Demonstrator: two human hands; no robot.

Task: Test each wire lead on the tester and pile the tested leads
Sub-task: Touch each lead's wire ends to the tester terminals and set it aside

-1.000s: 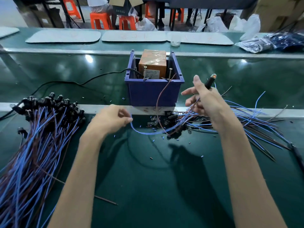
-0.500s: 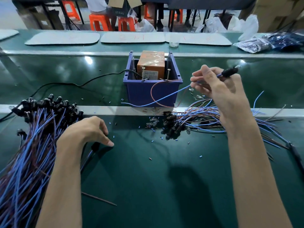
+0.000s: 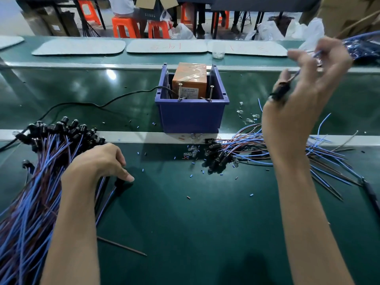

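Fingers [image 3: 126, 177] of the left hand [image 3: 96, 164] are curled down onto the tabletop [image 3: 195, 223] at the right edge of the tested pile [image 3: 30, 192], touching a black-capped lead [image 3: 119, 183] that lies just beside the pile. Whether they pinch it or merely rest on it I cannot tell.

In the middle stands the tester [image 3: 191, 116], a blue bin holding an orange box [image 3: 190, 79], with two upright screws [image 3: 180, 91] at its front rim that look like the contact posts. No wire touches them now. Just right of the bin, the untested heap [image 3: 242, 150] fans out across the tabletop.

Further right, the right hand [image 3: 304, 108] is raised well above the heap, its fingers clamped on a raised lead [image 3: 280, 92]: the black cap sits by the thumb and the blue wire runs up between the fingertips.

The step in hand looks like the handover between leads, one being set on the pile while the next is readied. The next move probably calls for bringing the raised lead down to the tester so its bare ends meet the two screws, with the left hand free to steady one wire.
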